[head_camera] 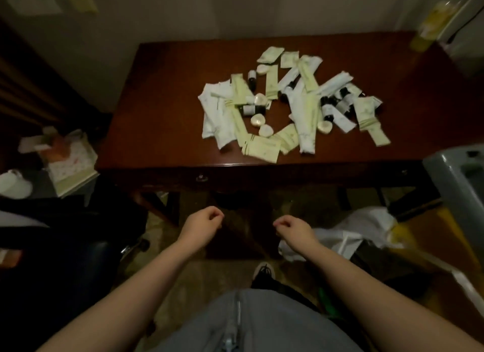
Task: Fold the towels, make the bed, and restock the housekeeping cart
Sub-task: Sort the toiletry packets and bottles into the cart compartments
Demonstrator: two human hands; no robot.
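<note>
The left hand (203, 220) and right hand (293, 227) hang loosely curled, grasping nothing. At twelve o'clock, a heap of pale green-and-white toiletry packets (306, 110) lies on the dark red wooden surface (167, 102).

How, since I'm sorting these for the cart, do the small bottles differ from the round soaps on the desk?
The bottles are dark with pale labels; the soaps are plain cream. The bottles are cylinders; the soaps are flat discs. Both lie loose among sachets on the desk.
</note>
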